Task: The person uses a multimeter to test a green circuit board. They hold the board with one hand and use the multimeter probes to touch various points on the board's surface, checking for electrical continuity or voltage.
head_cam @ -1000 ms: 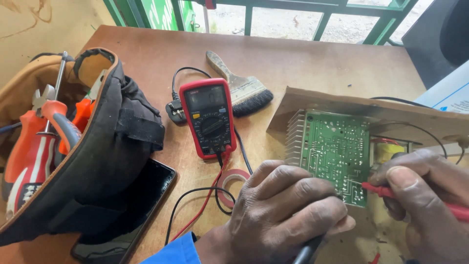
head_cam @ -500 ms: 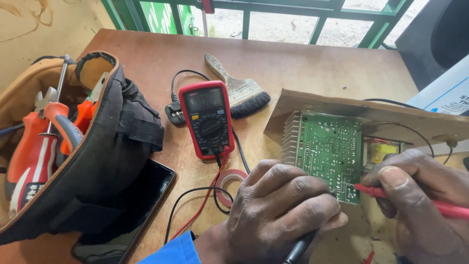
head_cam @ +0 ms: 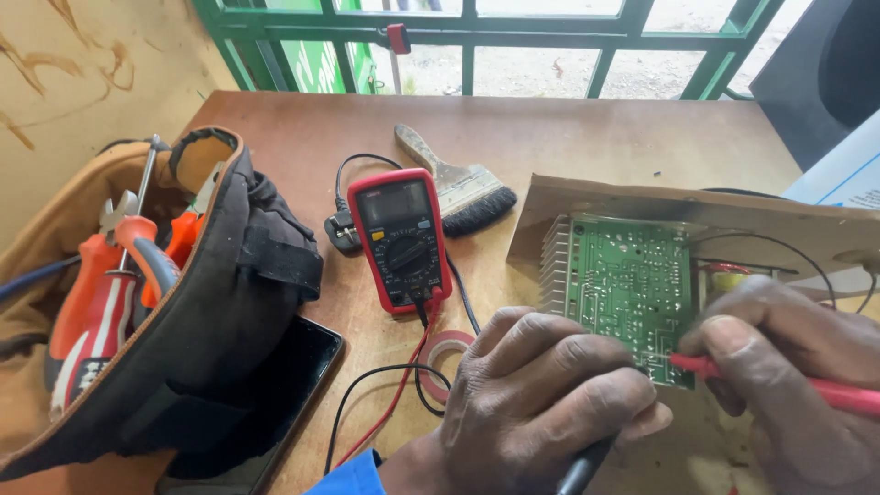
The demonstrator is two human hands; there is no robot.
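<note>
A green circuit board (head_cam: 628, 284) with a finned metal heat sink lies on a brown panel (head_cam: 697, 206) at the right of the wooden table. My left hand (head_cam: 541, 403) grips a black test probe (head_cam: 579, 472) beside the board's lower left corner. My right hand (head_cam: 788, 376) holds a red test probe (head_cam: 724, 368), its tip touching the board's lower right edge. A red multimeter (head_cam: 401, 238) lies left of the board, with red and black leads running from it toward my hands.
An open tool bag (head_cam: 174, 302) with red-handled pliers and screwdrivers fills the left side. A dark phone (head_cam: 284, 394) lies beneath it. A paintbrush (head_cam: 458, 183) rests behind the meter, a roll of red tape (head_cam: 449, 353) near my left hand. Green window bars stand behind the table.
The view has shifted slightly. My right hand with the red probe has moved a little along the board's lower edge; my left hand stays put.
</note>
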